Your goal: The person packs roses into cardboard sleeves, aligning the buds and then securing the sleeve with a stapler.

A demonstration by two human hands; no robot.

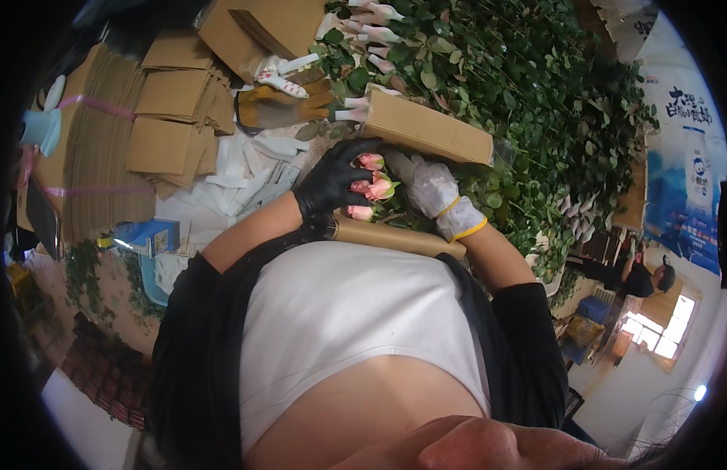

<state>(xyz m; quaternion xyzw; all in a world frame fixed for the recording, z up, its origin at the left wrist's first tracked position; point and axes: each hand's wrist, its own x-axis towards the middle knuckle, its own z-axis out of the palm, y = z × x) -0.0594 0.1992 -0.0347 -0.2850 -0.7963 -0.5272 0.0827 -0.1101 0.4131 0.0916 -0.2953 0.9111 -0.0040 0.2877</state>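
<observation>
Several pink roses (pixel 378 186) with green outer leaves are bunched between my hands, in front of my chest. My left hand (pixel 332 180), in a black glove, curls its fingers over the blooms from the left. My right hand (pixel 435 190), in a grey-white glove with a yellow cuff edge, closes around the bunch's right side; its fingertips are partly hidden. Beyond my hands stands a folded corrugated cardboard piece (pixel 426 129). A brown cardboard sheet (pixel 398 236) lies against my body on the near side of the flowers.
A large heap of leafy rose stems (pixel 520 86) covers the far right. At left stand cardboard stacks (pixel 101 133). A brown-yellow work glove (pixel 281 108) and white foam sleeves (pixel 242 176) lie nearby. A blue box (pixel 148 235) sits left; another person (pixel 641 278) is at the far right.
</observation>
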